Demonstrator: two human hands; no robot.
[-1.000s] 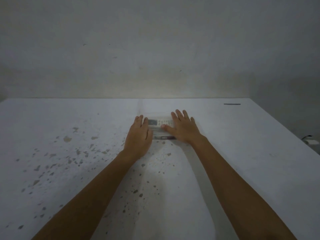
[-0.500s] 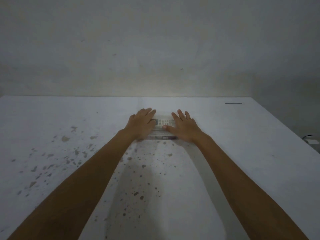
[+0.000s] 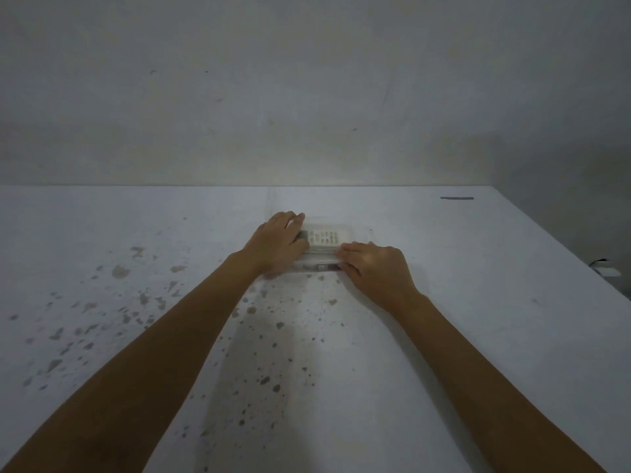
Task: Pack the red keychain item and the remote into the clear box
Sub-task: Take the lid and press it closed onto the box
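Observation:
A clear box point(image 3: 345, 229) lies at the middle of the white table, its lid on top. Through the lid I see a white remote point(image 3: 322, 237) with rows of buttons lying sideways. A dark reddish item point(image 3: 328, 267), probably the red keychain, shows through the box's near wall. My left hand point(image 3: 278, 242) lies flat on the left end of the box, fingers reaching over its far edge. At the near right corner my right hand point(image 3: 374, 266) is curled, fingertips pressing the lid's front edge. Both hands hide the ends of the box.
The white table point(image 3: 478, 336) carries dark speckled stains on its left and middle. A thin dark strip point(image 3: 457, 198) lies at the far right corner. A bare wall stands right behind the table. Beyond the right edge sits a small white object point(image 3: 611, 271) with a cable.
My left hand slid forward and up over the left end of the box. My right hand pulled back from flat on the lid and curled at the near right corner.

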